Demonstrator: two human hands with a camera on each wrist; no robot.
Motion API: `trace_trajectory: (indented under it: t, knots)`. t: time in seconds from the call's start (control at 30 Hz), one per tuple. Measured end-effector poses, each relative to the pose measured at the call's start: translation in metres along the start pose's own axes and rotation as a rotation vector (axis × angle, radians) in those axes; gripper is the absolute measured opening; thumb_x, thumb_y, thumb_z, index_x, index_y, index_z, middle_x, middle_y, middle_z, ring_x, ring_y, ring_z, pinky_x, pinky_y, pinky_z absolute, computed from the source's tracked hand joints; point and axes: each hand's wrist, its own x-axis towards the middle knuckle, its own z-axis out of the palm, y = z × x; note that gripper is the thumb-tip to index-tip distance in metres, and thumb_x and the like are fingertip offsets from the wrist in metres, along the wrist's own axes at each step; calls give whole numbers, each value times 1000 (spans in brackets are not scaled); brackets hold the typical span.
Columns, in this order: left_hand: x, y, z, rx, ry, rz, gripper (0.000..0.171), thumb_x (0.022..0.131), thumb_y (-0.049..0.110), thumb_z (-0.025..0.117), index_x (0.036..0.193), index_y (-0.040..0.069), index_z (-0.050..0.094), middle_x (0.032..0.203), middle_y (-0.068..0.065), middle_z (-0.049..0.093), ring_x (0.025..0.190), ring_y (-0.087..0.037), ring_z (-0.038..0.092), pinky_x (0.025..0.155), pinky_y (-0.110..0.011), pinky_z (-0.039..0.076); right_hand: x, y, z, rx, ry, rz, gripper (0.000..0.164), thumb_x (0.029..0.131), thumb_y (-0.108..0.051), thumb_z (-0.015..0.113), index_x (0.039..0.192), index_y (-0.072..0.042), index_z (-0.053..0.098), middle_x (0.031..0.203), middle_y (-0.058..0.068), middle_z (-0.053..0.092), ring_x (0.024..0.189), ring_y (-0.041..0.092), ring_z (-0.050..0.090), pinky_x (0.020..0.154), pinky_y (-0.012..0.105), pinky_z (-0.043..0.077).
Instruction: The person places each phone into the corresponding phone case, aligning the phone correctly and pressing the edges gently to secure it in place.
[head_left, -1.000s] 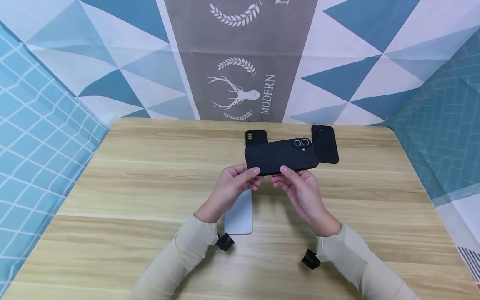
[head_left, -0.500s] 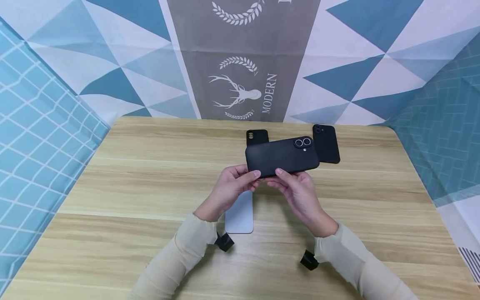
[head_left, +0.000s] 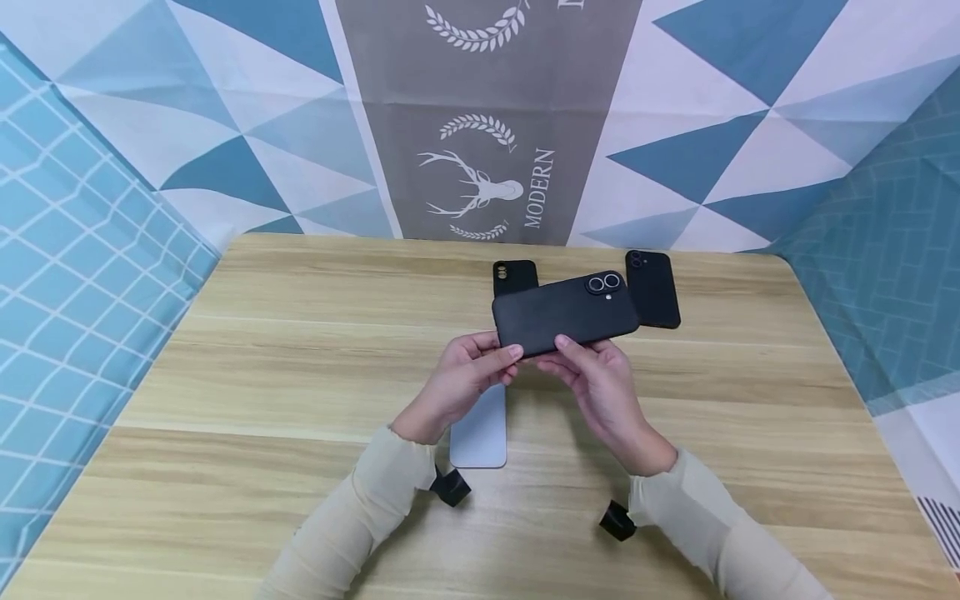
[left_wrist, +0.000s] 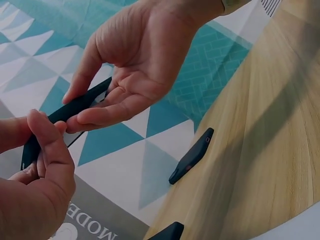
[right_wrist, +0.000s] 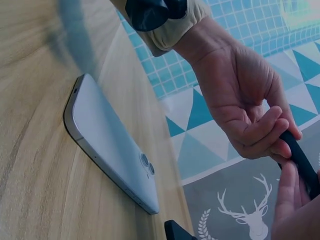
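Note:
Both hands hold a black-cased phone [head_left: 558, 315] above the table, its back with two ringed lenses facing up and its right end tilted away. My left hand [head_left: 468, 371] pinches the near left corner, thumb on top and fingers beneath. With its thumb on the back near the middle of the near long edge, my right hand [head_left: 600, 383] grips from below. Edge-on in the left wrist view, the black-cased phone [left_wrist: 70, 107] spans both hands. A white phone [head_left: 478, 429] lies back up on the table below the left hand, its far end hidden in the head view.
A black phone case [head_left: 514, 273] lies behind the held phone, partly covered by it. Another black case or phone [head_left: 652, 289] rests to its right near the back edge. The wooden table [head_left: 247, 375] meets a patterned cloth backdrop [head_left: 487, 75].
The held phone has tilted a little more, its left end dipping toward the near side. My right thumb has slid slightly left along its near edge.

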Motion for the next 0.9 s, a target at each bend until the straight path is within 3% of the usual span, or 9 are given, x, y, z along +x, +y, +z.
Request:
trace_trajectory:
  t: [0.27,0.5,0.6,0.77,0.9]
  knots:
    - [2,-5,6,-15,-16,17,10,90,0,55,84,7,61,69,6,64,64,-6,57,60,-16,51,-1,-2,1,15,63,-34,12,96,-3,47,109,-4,47,88,-6,71,84,6,68,85,23,56]
    - [0,-10,9,48,-54,50,13,90,6,57,79,8,62,68,3,67,62,-8,64,64,-21,57,0,-3,-3,101,72,-51,16,96,0,41,99,-10,53,81,-3,65,73,9,63,73,24,55]
    - [-1,-9,6,54,-38,59,17,92,11,56,77,7,64,67,2,67,60,-9,64,63,-23,58,0,-4,-5,133,83,-52,20,95,2,39,96,-10,56,81,-2,66,71,9,62,69,23,53]
    - [-2,-3,0,38,24,40,28,94,13,51,101,-11,62,70,3,67,62,-10,64,64,-23,58,-1,-7,-11,159,86,-29,31,93,4,34,83,-10,61,77,-2,66,68,7,62,64,20,51]
    - [-1,0,-1,45,21,9,38,94,12,50,119,-17,53,77,6,67,68,-8,63,65,-20,57,-2,-9,-12,153,64,-5,39,93,3,31,79,-12,65,79,-4,66,73,5,63,68,19,52]
